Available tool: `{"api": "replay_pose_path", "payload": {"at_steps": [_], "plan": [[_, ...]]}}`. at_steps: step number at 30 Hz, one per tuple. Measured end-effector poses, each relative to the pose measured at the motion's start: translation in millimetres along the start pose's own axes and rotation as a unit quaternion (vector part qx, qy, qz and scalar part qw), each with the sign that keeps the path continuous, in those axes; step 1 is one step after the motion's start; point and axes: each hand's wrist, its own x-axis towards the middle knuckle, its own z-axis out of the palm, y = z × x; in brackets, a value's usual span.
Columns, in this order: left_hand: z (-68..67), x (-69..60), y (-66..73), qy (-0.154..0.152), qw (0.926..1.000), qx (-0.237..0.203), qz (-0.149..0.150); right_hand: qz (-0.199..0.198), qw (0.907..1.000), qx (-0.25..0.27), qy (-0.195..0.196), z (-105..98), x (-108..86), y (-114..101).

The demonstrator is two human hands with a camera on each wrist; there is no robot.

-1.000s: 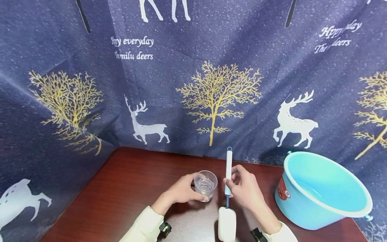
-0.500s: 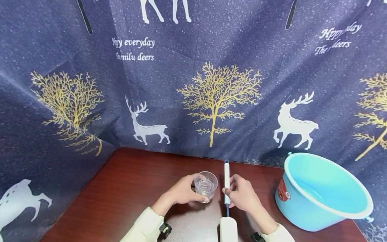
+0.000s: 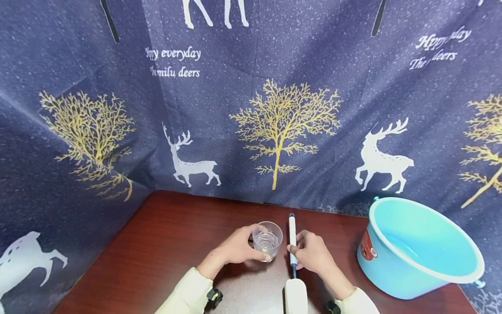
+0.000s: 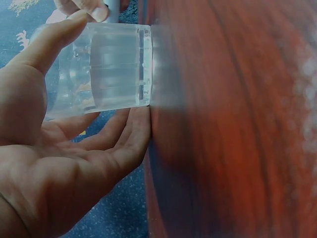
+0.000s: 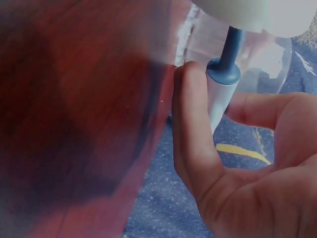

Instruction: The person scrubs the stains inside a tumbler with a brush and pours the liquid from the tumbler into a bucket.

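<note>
A clear cup [image 3: 267,240] stands upright on the brown table, with what looks like some water inside. My left hand [image 3: 238,247] holds it from the left side, thumb and fingers round its wall; in the left wrist view the base of the cup [image 4: 116,69] touches the tabletop. Just right of the cup, my right hand [image 3: 313,254] pinches the white handle of a sponge cup brush [image 3: 293,237] between thumb and fingers. Its white sponge head [image 3: 296,296] points toward me, past a dark blue neck [image 5: 231,52]. The sponge's near end is cut off by the frame.
A large light-blue bucket [image 3: 415,261] stands at the right of the table [image 3: 168,235]. Behind the table hangs a dark blue cloth [image 3: 219,109] printed with deer and golden trees; it also closes off the left side.
My right hand has moved the cup brush toward me and slightly left, and its handle end has dropped lower. The left hand and the cup have stayed in place.
</note>
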Motion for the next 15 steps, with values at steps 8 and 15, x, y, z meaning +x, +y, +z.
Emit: {"api": "replay_pose_path", "payload": {"at_steps": [8, 15], "plan": [[-1.2, -0.4, 1.6, -0.003, 1.0000, -0.004, -0.001, 0.001, 0.9996, -0.026, -0.007, 2.5, 2.2, 5.2], [-1.5, -0.7, 0.7, -0.002, 1.0000, -0.003, -0.003, 0.006, 0.9999, -0.007, -0.006, 6.4, 3.5, 11.0]]}}
